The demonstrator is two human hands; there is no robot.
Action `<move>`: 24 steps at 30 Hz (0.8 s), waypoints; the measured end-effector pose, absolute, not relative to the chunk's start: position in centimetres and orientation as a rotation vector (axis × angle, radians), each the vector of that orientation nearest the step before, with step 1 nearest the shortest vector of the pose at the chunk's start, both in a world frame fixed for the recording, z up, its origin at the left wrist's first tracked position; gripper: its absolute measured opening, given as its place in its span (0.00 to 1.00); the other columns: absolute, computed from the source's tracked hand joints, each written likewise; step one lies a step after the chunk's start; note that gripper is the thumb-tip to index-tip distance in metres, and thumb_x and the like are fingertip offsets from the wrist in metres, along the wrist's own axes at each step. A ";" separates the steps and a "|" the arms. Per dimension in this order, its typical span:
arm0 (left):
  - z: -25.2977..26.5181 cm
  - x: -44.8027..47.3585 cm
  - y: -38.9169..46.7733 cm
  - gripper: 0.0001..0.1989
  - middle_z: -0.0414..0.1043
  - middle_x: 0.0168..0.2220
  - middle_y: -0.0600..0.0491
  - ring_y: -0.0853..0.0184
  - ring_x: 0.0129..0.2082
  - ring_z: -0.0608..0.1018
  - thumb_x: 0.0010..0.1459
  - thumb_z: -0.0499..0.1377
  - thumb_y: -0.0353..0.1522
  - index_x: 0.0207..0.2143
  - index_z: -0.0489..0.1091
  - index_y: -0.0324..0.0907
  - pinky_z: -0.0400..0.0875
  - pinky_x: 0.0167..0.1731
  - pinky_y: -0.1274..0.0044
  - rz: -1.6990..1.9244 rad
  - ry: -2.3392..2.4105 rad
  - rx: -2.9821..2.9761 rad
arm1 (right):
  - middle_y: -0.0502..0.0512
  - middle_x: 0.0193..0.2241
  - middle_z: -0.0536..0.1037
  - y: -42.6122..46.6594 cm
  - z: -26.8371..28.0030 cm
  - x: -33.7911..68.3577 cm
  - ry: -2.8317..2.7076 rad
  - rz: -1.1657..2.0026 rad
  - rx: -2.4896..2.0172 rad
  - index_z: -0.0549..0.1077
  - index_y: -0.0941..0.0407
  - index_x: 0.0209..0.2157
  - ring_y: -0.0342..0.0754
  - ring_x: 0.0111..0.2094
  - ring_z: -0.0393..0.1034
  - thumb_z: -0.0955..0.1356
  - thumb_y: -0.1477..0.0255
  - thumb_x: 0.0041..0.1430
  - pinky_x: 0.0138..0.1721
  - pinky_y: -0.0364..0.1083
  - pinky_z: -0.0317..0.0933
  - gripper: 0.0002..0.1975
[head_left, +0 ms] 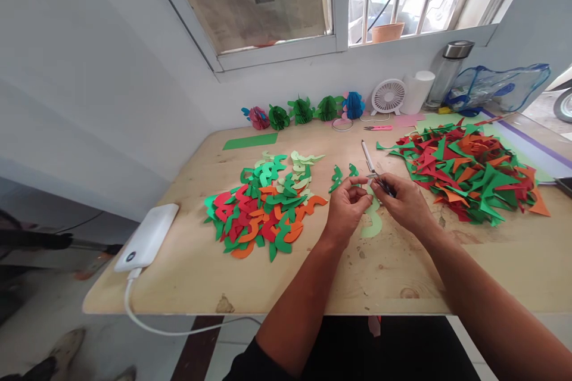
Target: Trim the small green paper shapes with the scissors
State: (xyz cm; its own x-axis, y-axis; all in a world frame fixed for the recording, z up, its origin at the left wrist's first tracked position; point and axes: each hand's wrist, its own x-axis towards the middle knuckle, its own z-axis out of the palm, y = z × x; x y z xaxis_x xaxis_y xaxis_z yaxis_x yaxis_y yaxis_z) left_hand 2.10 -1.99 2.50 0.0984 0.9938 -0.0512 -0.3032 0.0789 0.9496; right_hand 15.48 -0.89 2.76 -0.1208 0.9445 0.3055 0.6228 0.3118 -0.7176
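Head view: left hand [347, 202] pinches the top of the pale green strip [372, 225], thumb against fingertips; right hand [400, 199] is closed round a dark tool [386, 186], likely scissors, blades mostly hidden by fingers, can't tell if they're apart; strip sits between the hands, lower end curving toward the wearer over the table [322, 286]; pen [367, 155] lies just beyond the fingers, two green pieces [336, 178] just left of it; cutouts [268, 205] heaped left, scraps [482, 172] right; if it's a trim, I'd hold the tool steady and turn the paper with the left; keep left fingertips off the blade line; short bites on the curves, strip flat, no tugging.
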 end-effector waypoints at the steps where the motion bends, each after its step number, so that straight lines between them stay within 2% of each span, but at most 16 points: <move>1: 2.5 2.1 -2.0 0.14 0.66 0.21 0.59 0.77 0.21 0.66 0.42 0.62 0.28 0.35 0.67 0.39 0.59 0.25 0.82 1.229 0.946 0.975 | 0.46 0.18 0.60 -0.9 2.8 15.5 -1.832 0.549 -1.397 0.68 0.57 0.25 0.40 0.21 0.52 0.63 0.66 0.57 0.23 0.40 0.48 0.10; 11: 2.9 2.1 -2.2 0.15 0.65 0.21 0.60 0.77 0.20 0.66 0.43 0.61 0.28 0.37 0.66 0.39 0.59 0.24 0.82 1.240 0.957 0.968 | 0.45 0.17 0.58 -0.9 2.9 15.5 -1.798 0.610 -1.378 0.67 0.57 0.25 0.40 0.20 0.52 0.63 0.65 0.57 0.22 0.41 0.49 0.11; 18: 3.0 2.1 -2.1 0.16 0.66 0.20 0.60 0.77 0.20 0.66 0.41 0.62 0.27 0.37 0.66 0.39 0.59 0.24 0.82 1.246 0.930 0.934 | 0.46 0.19 0.61 -0.8 2.9 15.5 -1.734 0.743 -1.394 0.65 0.57 0.23 0.40 0.22 0.53 0.63 0.64 0.57 0.22 0.41 0.49 0.13; 24: 3.1 2.0 -2.2 0.16 0.66 0.20 0.61 0.77 0.19 0.65 0.42 0.62 0.27 0.37 0.66 0.39 0.59 0.23 0.82 1.242 0.937 0.940 | 0.46 0.18 0.60 -0.9 3.0 15.6 -1.715 0.784 -1.382 0.67 0.57 0.24 0.40 0.21 0.53 0.64 0.64 0.56 0.22 0.41 0.50 0.12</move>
